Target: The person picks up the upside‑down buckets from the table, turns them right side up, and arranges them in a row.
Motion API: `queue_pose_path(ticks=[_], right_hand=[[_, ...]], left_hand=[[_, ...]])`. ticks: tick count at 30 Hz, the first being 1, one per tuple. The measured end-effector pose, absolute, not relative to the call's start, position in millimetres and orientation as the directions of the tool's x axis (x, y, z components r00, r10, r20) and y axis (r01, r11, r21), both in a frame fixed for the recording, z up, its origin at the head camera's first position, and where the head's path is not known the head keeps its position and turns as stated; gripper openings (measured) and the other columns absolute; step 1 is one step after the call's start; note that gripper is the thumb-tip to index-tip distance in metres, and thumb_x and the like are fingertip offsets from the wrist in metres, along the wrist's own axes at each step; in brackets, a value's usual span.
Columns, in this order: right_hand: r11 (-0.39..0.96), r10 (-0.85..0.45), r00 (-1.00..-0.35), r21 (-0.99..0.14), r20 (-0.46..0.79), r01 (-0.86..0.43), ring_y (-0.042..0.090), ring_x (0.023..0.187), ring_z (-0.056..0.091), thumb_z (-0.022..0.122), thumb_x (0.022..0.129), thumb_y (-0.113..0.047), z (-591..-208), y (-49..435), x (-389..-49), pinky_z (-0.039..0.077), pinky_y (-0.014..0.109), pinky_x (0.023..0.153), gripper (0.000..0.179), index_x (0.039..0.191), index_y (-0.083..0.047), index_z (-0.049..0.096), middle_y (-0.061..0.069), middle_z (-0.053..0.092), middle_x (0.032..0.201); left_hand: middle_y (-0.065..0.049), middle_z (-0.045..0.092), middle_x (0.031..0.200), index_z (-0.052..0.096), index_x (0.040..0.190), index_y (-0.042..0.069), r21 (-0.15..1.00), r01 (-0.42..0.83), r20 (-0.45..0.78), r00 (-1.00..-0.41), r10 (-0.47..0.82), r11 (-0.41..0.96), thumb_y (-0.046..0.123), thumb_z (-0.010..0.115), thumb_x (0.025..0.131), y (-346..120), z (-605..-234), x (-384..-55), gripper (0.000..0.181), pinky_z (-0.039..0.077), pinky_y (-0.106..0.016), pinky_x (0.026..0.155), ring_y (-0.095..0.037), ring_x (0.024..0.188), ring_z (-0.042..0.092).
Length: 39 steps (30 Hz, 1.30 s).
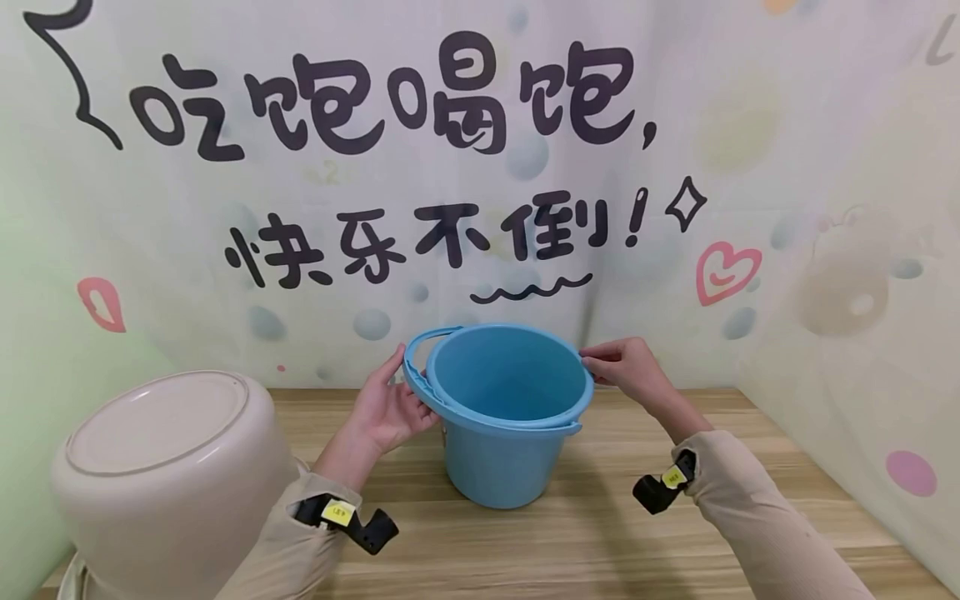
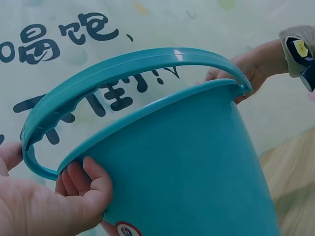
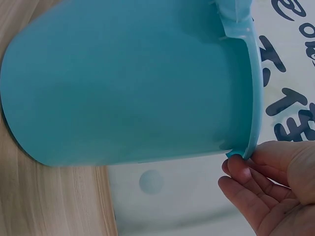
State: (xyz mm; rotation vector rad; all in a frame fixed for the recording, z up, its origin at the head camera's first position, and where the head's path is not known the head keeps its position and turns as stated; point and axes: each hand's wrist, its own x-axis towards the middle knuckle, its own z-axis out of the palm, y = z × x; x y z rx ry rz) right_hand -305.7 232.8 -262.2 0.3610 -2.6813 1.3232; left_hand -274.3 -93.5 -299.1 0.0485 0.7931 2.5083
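Note:
A light blue plastic bucket (image 1: 504,471) stands upright on the wooden table, its mouth facing up and toward the head camera. Its handle (image 2: 138,60) leans over to the left-hand side of the rim. My left hand (image 1: 381,414) holds the bucket at its left, with the thumb at the handle and the other fingers curled in at the rim, as the left wrist view shows. On the opposite side, my right hand (image 3: 278,184) pinches the rim between thumb and fingers. A round red and white sticker (image 2: 128,229) is on the bucket's wall below my left fingers.
At the left, close to my left forearm, a large beige tub (image 1: 180,475) sits bottom up. Behind the wooden table (image 1: 480,558) hangs a pale printed backdrop (image 1: 360,183) with dark lettering. A light side wall (image 1: 847,358) borders the table on the right.

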Motion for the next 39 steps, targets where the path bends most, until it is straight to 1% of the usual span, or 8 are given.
queue_pose_path(ticks=[4, 7, 14, 19, 23, 27, 35, 39], right_hand=[[0.594, -0.154, -0.964, -0.759, 0.216, -0.265, 0.027, 0.083, 0.065, 0.06, 0.089, -0.007, -262, 234, -306, 0.051, 0.037, 0.073, 0.029, 0.112, 0.011, 0.059, 0.024, 0.063, 0.102], [0.599, -0.157, -0.963, -0.754, 0.218, -0.269, 0.028, 0.083, 0.065, 0.059, 0.089, -0.007, -262, 234, -306, 0.051, 0.038, 0.074, 0.029, 0.112, 0.011, 0.059, 0.024, 0.063, 0.101], [0.609, -0.159, -0.962, -0.744, 0.223, -0.274, 0.028, 0.083, 0.065, 0.059, 0.089, -0.007, -262, 233, -307, 0.05, 0.038, 0.075, 0.029, 0.111, 0.011, 0.06, 0.024, 0.063, 0.101], [0.609, -0.161, -0.961, -0.744, 0.224, -0.275, 0.028, 0.083, 0.065, 0.059, 0.089, -0.007, -263, 233, -307, 0.05, 0.038, 0.075, 0.028, 0.111, 0.011, 0.059, 0.024, 0.063, 0.101], [0.606, -0.163, -0.962, -0.747, 0.22, -0.273, 0.028, 0.084, 0.065, 0.058, 0.09, -0.006, -262, 233, -306, 0.05, 0.039, 0.075, 0.028, 0.111, 0.011, 0.059, 0.024, 0.063, 0.102], [0.612, -0.165, -0.961, -0.742, 0.221, -0.276, 0.028, 0.083, 0.065, 0.058, 0.09, -0.006, -261, 232, -306, 0.051, 0.035, 0.073, 0.027, 0.111, 0.011, 0.059, 0.024, 0.063, 0.102], [0.618, -0.164, -0.96, -0.735, 0.227, -0.279, 0.027, 0.082, 0.065, 0.058, 0.09, -0.007, -262, 233, -306, 0.052, 0.034, 0.072, 0.028, 0.111, 0.011, 0.06, 0.024, 0.063, 0.101], [0.613, -0.169, -0.959, -0.738, 0.227, -0.283, 0.027, 0.082, 0.065, 0.059, 0.089, -0.007, -262, 234, -307, 0.051, 0.038, 0.074, 0.028, 0.111, 0.011, 0.06, 0.024, 0.063, 0.101]], left_hand=[[-0.003, 0.061, 0.098, 0.05, 0.104, 0.009, 0.549, -0.454, -0.123, -0.875, 0.469, -0.702, 0.049, 0.046, 0.091, -97, -303, -275, 0.042, 0.043, -0.031, 0.084, -0.016, 0.101, 0.05], [-0.002, 0.057, 0.087, 0.05, 0.095, 0.008, 0.539, -0.442, -0.148, -0.888, 0.436, -0.717, 0.044, 0.048, 0.092, -99, -307, -275, 0.036, 0.043, -0.027, 0.08, -0.014, 0.089, 0.051], [-0.003, 0.049, 0.089, 0.053, 0.091, 0.003, 0.509, -0.42, -0.202, -0.907, 0.37, -0.751, 0.028, 0.048, 0.095, -104, -316, -274, 0.025, 0.042, -0.023, 0.071, -0.012, 0.077, 0.049], [-0.002, 0.05, 0.085, 0.057, 0.084, 0.006, 0.584, -0.397, -0.193, -0.915, 0.354, -0.708, 0.026, 0.042, 0.098, -105, -324, -274, 0.029, 0.042, -0.023, 0.069, -0.012, 0.075, 0.049], [-0.002, 0.052, 0.088, 0.059, 0.087, 0.008, 0.623, -0.389, -0.194, -0.917, 0.348, -0.679, 0.024, 0.04, 0.099, -104, -332, -272, 0.027, 0.043, -0.024, 0.072, -0.013, 0.08, 0.049], [-0.002, 0.05, 0.09, 0.06, 0.087, 0.009, 0.654, -0.383, -0.206, -0.92, 0.333, -0.652, 0.023, 0.039, 0.099, -101, -339, -272, 0.027, 0.043, -0.025, 0.074, -0.014, 0.084, 0.046], [-0.003, 0.048, 0.09, 0.057, 0.083, 0.01, 0.654, -0.384, -0.241, -0.922, 0.301, -0.652, 0.021, 0.037, 0.1, -91, -356, -276, 0.028, 0.043, -0.026, 0.075, -0.013, 0.084, 0.046], [-0.005, 0.048, 0.094, 0.056, 0.085, 0.011, 0.66, -0.372, -0.241, -0.928, 0.285, -0.653, 0.02, 0.037, 0.1, -87, -363, -279, 0.025, 0.044, -0.028, 0.075, -0.014, 0.088, 0.047]])
